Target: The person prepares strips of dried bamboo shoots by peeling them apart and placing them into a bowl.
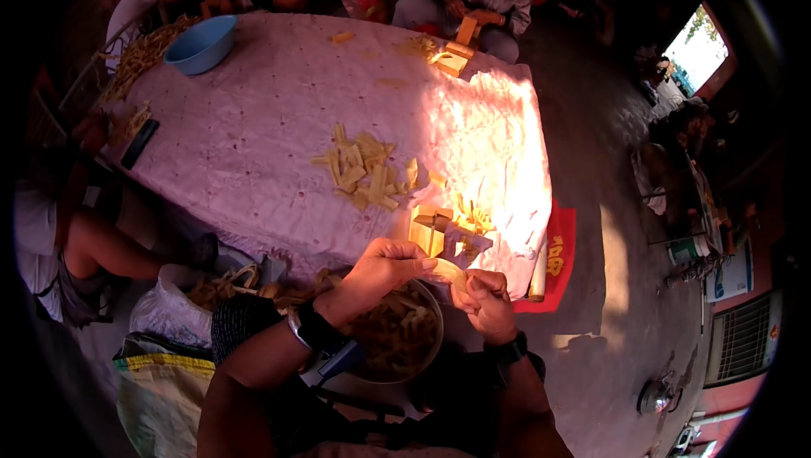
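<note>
Pink-clothed table [253,128], gold-lettered red sheet [569,237], left grip [390,266] and right grip [490,303] pinching a pale strip [450,274]

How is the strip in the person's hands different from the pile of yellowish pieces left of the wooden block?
The strip is a single piece, but the pile has many. The strip is held up between the left hand and right hand, while the pile lies loose on the pink cloth. Both look pale yellowish.

Strips [353,176] on tbl [270,111], basin [201,47] back-L, block [427,240] front-R
</note>
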Tool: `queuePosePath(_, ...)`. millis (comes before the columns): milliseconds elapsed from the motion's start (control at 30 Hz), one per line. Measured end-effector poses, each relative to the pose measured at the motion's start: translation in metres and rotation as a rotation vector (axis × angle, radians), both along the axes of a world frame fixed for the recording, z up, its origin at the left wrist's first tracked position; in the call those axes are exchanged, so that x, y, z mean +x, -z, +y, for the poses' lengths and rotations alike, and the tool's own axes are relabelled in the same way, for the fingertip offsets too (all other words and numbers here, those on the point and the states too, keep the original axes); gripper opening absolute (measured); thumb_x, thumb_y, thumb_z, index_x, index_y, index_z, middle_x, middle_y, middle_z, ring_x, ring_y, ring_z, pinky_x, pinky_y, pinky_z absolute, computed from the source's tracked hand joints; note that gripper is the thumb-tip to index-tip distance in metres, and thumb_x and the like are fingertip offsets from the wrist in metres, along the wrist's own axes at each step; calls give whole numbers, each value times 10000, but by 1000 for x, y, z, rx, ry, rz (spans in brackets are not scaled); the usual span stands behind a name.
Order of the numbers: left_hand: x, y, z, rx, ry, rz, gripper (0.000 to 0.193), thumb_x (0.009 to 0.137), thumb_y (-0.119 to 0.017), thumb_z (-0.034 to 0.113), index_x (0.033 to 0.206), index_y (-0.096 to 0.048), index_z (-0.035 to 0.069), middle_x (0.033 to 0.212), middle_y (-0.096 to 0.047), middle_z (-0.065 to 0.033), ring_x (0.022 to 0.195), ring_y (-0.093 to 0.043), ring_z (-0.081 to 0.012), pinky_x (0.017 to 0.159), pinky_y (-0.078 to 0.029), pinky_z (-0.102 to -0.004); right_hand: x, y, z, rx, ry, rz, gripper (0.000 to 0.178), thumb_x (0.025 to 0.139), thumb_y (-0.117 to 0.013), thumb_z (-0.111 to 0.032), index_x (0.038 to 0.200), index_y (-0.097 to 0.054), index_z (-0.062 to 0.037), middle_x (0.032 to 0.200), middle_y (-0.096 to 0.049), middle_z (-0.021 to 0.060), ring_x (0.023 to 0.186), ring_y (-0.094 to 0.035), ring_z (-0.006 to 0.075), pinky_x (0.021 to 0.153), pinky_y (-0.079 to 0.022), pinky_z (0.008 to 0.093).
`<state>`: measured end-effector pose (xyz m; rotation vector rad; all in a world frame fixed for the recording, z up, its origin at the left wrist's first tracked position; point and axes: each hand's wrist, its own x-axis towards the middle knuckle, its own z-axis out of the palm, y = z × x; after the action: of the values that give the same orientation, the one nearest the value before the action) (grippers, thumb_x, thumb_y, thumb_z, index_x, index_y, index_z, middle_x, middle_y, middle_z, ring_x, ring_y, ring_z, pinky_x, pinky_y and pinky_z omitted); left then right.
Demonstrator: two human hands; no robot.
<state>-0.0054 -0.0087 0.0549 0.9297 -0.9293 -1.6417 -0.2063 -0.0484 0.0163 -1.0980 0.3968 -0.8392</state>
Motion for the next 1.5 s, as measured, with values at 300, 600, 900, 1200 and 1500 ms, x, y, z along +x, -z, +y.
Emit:
queuePosePath(300,-19,67,8,-251,-191,-486,164,855,-595,123,863,-602,-41,726,-567,-82,600,-532,-155,532,-414,-287,17,37,-1,-298,152,666,256,910,-486,-11,1125,-621,-46,745,-589,20,637,-503,64,556,-425,204)
queuePosePath(600,-11,64,9,-101,-407,-620,165,759,-646,42,803,-496,-8,665,-545,-97,602,-541,-149,535,-430,-290,38,21,13,-123,-107,684,513,847,-546,15,1334,-417,-79,905,-648,91,725,-583,86,632,-490,258)
queuePosePath(900,13,68,2,159,-80,295,121,828,-632,144,846,-572,41,792,-578,-23,721,-493,-100,691,-377,-226,34,32,6,-26,146,400,96,868,-578,-28,961,-573,-5,757,-592,-4,622,-519,32,563,-435,176)
queuePosePath(1200,12,77,12,336,-18,66,97,766,-619,2,818,-548,42,784,-579,-34,707,-519,-101,673,-402,-218,34,37,3,-161,56,541,195,791,-581,-5,985,-574,10,770,-612,34,670,-564,75,614,-475,225)
queuePosePath(1500,6,70,17,204,-140,-20,104,793,-672,47,796,-568,53,746,-575,11,587,-465,-41,560,-354,-182,45,37,12,-285,210,575,277,745,-548,30,1017,-503,6,843,-652,147,759,-660,208,672,-517,311)
